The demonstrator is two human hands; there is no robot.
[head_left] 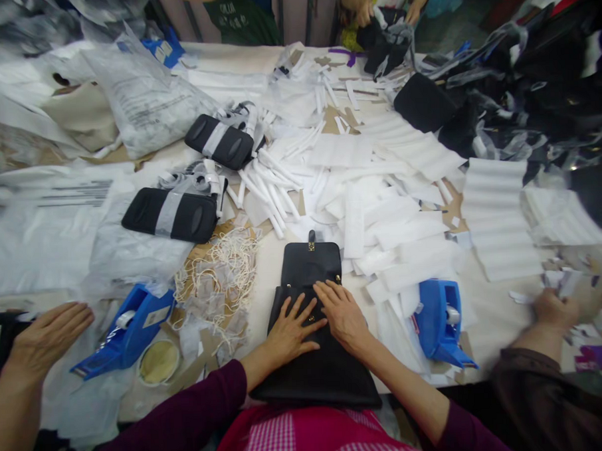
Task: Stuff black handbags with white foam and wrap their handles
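Note:
A black handbag (pixel 332 377) lies flat at the table's front edge, its flap (pixel 310 265) folded out away from me. A small strap with a gold-coloured clasp (pixel 311 243) sticks up at the flap's far end. My left hand (pixel 295 325) rests on the bag's body, palm down with the fingers spread. Beside it, my right hand (pixel 343 317) also lies on the bag, fingers stretched out towards the flap. Gold-coloured fittings show near the fingertips. Neither hand is gripping anything that I can see.
Blue tape dispensers (pixel 130 326) stand left and right (pixel 439 319) of the bag. Tangled cream strings (pixel 223 275), white foam sheets (pixel 406 234) and wrapped black bags (pixel 173 214) cover the table. Co-workers' hands are at the left (pixel 51 336), right (pixel 556 307) and far side (pixel 358 7).

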